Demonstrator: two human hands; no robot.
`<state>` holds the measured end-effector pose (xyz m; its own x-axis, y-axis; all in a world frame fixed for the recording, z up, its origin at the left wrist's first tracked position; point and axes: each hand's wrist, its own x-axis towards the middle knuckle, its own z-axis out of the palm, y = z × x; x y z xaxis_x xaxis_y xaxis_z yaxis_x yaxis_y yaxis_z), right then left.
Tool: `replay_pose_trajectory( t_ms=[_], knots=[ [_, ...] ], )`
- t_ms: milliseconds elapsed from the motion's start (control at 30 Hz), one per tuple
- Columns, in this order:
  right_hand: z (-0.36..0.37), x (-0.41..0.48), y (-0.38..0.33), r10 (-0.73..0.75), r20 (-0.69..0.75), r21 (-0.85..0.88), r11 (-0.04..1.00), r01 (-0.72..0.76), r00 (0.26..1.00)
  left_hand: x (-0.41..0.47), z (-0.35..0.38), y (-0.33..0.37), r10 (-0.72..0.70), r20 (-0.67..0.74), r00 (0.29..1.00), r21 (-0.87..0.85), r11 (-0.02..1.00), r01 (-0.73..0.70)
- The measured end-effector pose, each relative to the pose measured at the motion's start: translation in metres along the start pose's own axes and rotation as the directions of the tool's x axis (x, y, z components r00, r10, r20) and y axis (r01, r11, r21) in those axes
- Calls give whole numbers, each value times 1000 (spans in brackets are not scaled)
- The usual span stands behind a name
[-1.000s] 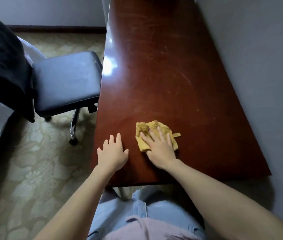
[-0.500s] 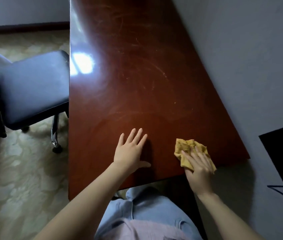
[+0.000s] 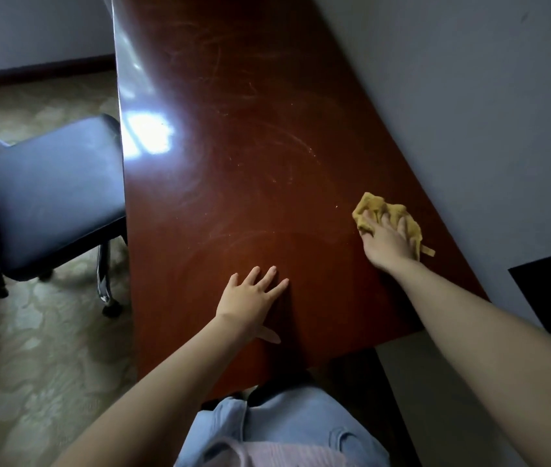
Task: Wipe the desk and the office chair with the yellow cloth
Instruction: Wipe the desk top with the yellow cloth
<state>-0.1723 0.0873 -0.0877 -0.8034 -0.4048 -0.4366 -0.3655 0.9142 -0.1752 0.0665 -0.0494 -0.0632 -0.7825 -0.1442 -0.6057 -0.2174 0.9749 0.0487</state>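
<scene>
The right hand (image 3: 387, 239) presses flat-fingered on the bunched yellow cloth (image 3: 389, 212) near the right edge of the desk (image 3: 250, 183), the left hand (image 3: 250, 305) lies spread on the wood as a brace, and overlapping, evenly pressed strokes should lift the faint, perhaps dusty, smears (image 3: 287, 143) beyond.

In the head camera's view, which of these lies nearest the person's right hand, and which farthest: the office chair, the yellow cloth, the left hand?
1. yellow cloth: directly under the right hand, by the right edge of the desk.
2. left hand: flat on the desk, to the left and closer to the person.
3. office chair: beyond the desk's left edge, on the floor.
</scene>
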Motion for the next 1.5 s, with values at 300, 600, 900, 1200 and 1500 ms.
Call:
replay_pose_trajectory(
  t_ms=[300,600,900,1200,1500],
  knots=[
    [45,-64,-28,-433,-129,-18,901,434,892,-2,-3,5,-22,43,999,-32,999,23],
    [63,-124,66,-437,-359,35,876,480,824,3,-10,2,-7,86,996,24,1000,5],
    [35,-82,124,31,-409,96,995,9,912,4,-7,3,-9,58,998,27,1000,8],
    [10,-19,53,192,14,42,980,-192,981,2,-8,6,-29,63,998,12,1000,28],
    [58,-84,-17,-426,-110,-114,903,414,898,1,-12,4,-44,47,998,-28,999,45]
  ],
)
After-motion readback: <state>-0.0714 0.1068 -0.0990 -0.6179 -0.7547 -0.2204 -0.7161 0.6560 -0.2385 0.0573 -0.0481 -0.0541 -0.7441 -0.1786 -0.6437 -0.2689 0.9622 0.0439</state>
